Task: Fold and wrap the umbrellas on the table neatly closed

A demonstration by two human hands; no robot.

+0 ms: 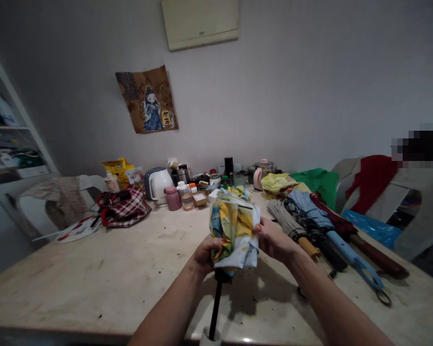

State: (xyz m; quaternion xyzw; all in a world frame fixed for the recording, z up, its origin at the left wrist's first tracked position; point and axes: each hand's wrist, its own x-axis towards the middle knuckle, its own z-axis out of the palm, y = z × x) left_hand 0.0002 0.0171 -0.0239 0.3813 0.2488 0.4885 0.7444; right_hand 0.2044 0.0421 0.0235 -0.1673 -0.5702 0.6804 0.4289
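Observation:
A folding umbrella (234, 230) with a yellow, white and blue canopy stands between my hands, its black shaft (216, 307) pointing down to a pale handle (210, 337) at the front table edge. The canopy is bunched in loose folds. My left hand (206, 253) wraps around the lower left of the cloth. On the other side, my right hand (272, 239) pinches the right edge of the canopy between thumb and fingers. Part of my left fingers is hidden behind the fabric.
Several folded umbrellas (332, 230) lie side by side at the right. A red plaid bag (128, 207) rests on the left. Along the wall stand a white kettle (160, 185), a pink jar (172, 199) and bottles. Chairs flank the table (130, 274); a person is at far right.

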